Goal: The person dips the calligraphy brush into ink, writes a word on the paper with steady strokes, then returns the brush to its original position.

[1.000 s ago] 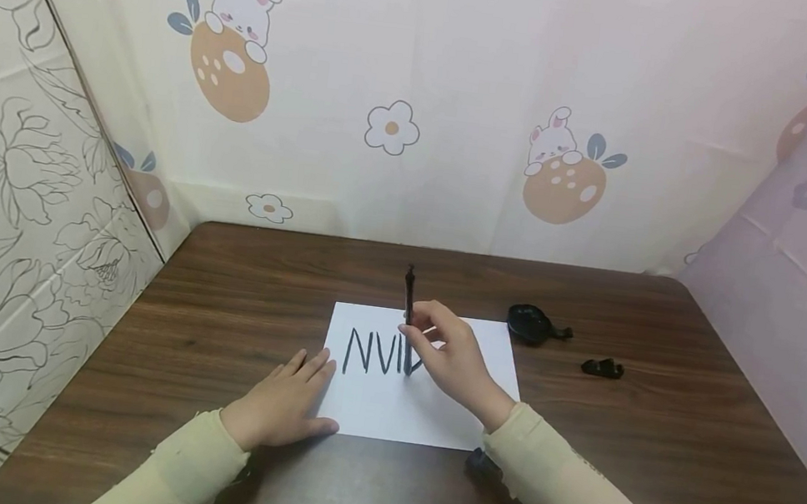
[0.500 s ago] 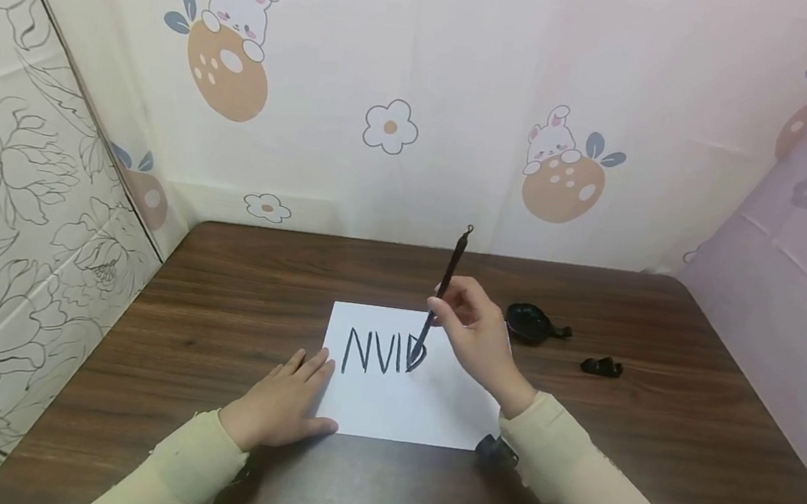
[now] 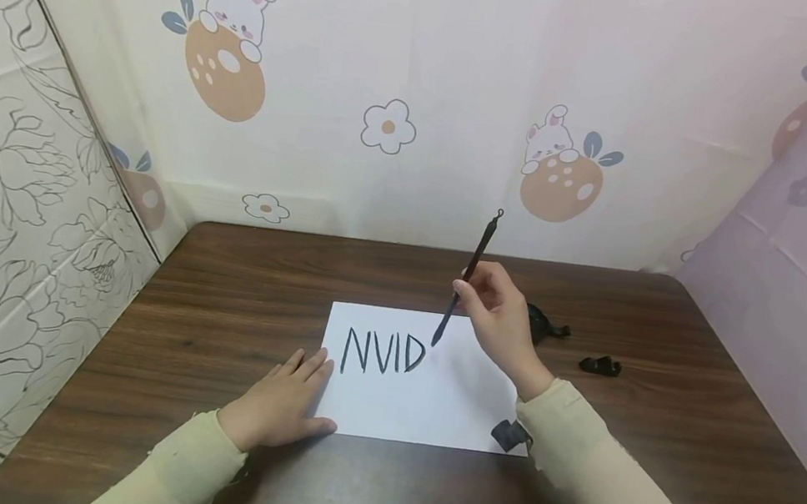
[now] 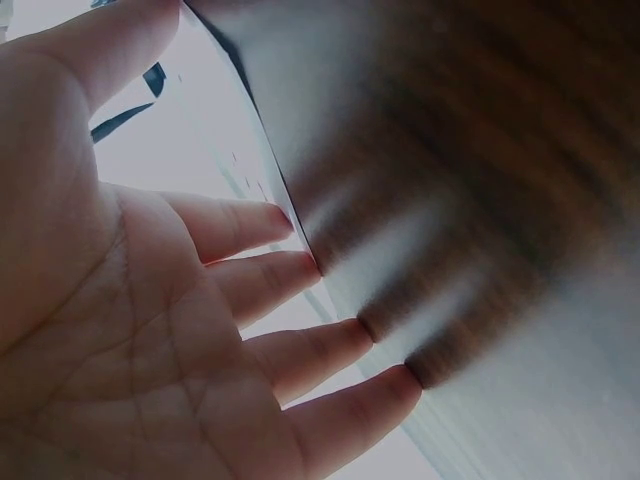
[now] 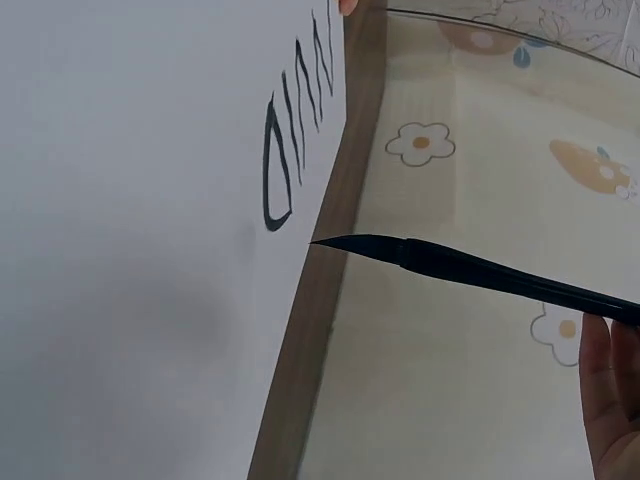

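Note:
A white sheet of paper (image 3: 399, 411) lies on the brown table, with the black letters NVID (image 3: 385, 353) across its upper left. My right hand (image 3: 504, 323) pinches a dark calligraphy brush (image 3: 479, 253) by the handle, tilted, a small loop at its top. In the right wrist view the pointed black brush tip (image 5: 355, 244) hangs just apart from the paper, beside the D. My left hand (image 3: 282, 405) rests on the paper's left edge, fingers spread and nearly straight. The left wrist view shows its palm (image 4: 130, 300) and fingertips along that edge.
A small black ink dish (image 3: 541, 326) with a handle is partly hidden behind my right hand. Right of it lies a small black brush rest (image 3: 599, 366). A patterned curtain (image 3: 398, 50) stands behind the table (image 3: 250, 267), with more hangings at both sides.
My right hand has lifted the brush off the paper and moved up and to the right, leaving the curve of the D in full view. My left hand stays in place.

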Motion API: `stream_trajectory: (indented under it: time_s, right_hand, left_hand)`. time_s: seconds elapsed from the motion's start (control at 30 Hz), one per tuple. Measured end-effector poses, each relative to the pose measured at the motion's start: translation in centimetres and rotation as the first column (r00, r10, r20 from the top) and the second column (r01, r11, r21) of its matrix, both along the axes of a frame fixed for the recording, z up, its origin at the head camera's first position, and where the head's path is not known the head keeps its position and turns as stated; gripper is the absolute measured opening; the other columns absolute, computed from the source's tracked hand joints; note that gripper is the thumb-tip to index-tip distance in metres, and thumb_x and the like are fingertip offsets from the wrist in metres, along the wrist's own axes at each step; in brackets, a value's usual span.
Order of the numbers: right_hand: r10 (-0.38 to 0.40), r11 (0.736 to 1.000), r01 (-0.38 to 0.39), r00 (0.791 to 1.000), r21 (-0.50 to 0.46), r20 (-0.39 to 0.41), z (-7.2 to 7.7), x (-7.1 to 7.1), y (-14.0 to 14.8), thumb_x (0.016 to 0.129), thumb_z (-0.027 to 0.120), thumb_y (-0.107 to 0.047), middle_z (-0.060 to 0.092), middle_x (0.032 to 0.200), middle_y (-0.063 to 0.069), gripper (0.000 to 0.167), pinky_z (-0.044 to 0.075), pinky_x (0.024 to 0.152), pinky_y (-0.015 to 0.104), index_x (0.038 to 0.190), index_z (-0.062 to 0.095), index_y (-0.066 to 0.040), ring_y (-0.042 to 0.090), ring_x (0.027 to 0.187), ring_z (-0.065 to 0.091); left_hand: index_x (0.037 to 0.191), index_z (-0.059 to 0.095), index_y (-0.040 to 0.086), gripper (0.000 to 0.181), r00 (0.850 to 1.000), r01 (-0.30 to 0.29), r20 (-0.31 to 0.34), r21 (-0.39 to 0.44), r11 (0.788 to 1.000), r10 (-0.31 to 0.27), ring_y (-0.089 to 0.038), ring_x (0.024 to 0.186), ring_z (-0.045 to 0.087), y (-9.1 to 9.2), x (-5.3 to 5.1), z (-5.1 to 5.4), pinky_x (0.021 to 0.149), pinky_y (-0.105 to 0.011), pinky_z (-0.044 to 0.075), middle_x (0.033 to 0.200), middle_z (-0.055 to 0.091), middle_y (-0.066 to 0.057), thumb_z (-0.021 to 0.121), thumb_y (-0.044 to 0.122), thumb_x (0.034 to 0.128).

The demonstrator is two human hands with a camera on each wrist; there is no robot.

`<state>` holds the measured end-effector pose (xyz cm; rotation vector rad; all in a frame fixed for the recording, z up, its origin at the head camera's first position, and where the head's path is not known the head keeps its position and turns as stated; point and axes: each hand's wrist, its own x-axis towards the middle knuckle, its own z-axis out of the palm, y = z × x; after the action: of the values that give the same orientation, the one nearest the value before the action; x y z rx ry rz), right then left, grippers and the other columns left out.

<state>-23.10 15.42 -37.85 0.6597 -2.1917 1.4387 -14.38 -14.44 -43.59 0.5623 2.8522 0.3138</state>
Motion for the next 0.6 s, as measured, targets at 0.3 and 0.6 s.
stream_trajectory:
  time_s: [0.3,0.6]
  right_hand:
    - [-0.054,0.997,0.056,0.998,-0.054,0.042,-1.2,-1.0,0.0,0.093,0.065,-0.006,0.064,0.095,0.011,0.018,0.058,0.073,0.021,0.108,0.058,0.0,0.031,0.081,0.066]
    - [-0.087,0.996,0.089,0.995,-0.032,0.049,-1.8,-1.2,-0.1,0.094,0.065,-0.01,0.063,0.095,0.009,0.018,0.057,0.074,0.018,0.108,0.058,0.0,0.023,0.084,0.067]
  left_hand:
    - [0.15,0.037,0.002,0.086,1.0,0.003,-0.007,0.001,1.0,-0.003,-0.049,0.144,0.026,0.0,0.0,0.0,0.112,-0.064,0.03,0.16,0.029,-0.016,0.067,0.053,0.0868]
    - [0.15,0.037,0.003,0.086,1.0,0.002,-0.007,0.001,1.0,-0.002,-0.048,0.145,0.026,-0.1,0.0,-0.2,0.112,-0.064,0.03,0.16,0.029,-0.016,0.066,0.054,0.0866]
